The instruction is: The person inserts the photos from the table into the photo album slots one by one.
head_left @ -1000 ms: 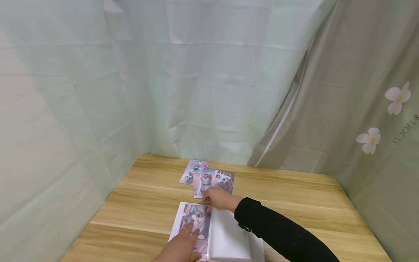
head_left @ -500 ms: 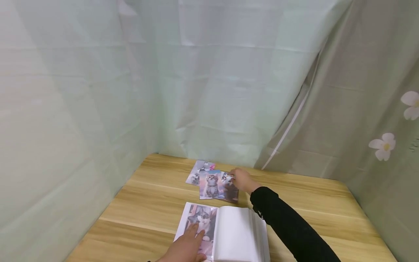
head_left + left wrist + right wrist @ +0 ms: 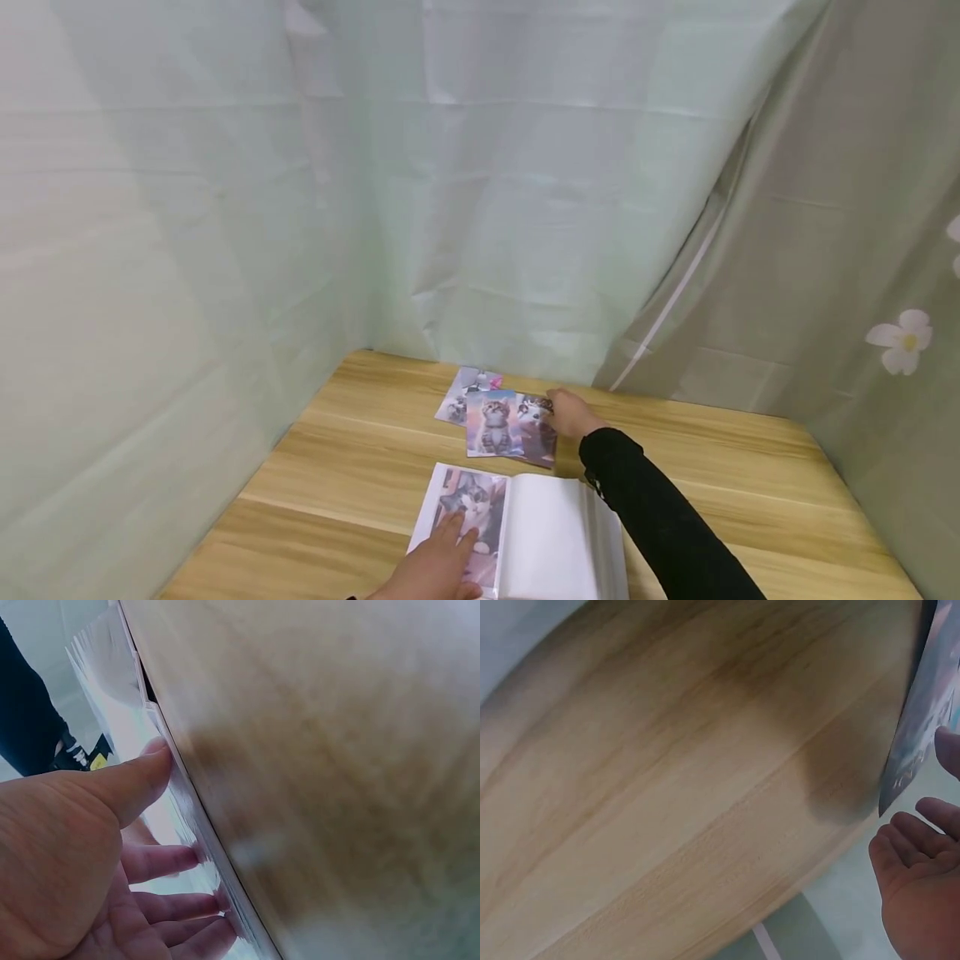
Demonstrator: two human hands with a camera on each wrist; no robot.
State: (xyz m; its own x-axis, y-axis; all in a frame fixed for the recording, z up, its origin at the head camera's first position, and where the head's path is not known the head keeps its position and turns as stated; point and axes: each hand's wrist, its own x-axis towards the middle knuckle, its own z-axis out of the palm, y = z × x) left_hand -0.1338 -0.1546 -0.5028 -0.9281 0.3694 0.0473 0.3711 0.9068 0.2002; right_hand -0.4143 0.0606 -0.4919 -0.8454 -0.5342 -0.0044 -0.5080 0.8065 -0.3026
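Note:
My left hand [image 3: 442, 562] rests with spread fingers on the left page of an open white photo album [image 3: 546, 533]. Under those fingers is a cat photo [image 3: 487, 517] in the page's sleeve. The left wrist view shows the fingers [image 3: 157, 860] laid along the page. At the upper right corner of a photo of a crowned animal [image 3: 536, 437] is my right hand [image 3: 573, 414]. In the right wrist view its thumb overlaps that photo [image 3: 922, 720], with bent fingers apart from the thumb. A kitten photo [image 3: 495, 423] partly covers the crowned-animal photo's left side.
Another photo [image 3: 463, 400] with a pink detail lies behind the kitten one, partly covered. The wooden table [image 3: 337, 475] ends at a pale curtain [image 3: 510, 208] behind and at the left. A grey-green curtain with white flowers [image 3: 903, 342] hangs at the right.
My right hand has moved from the album's top edge, back and right to the crowned-animal photo's far corner. My left hand stays on the album. The head view has shifted slightly.

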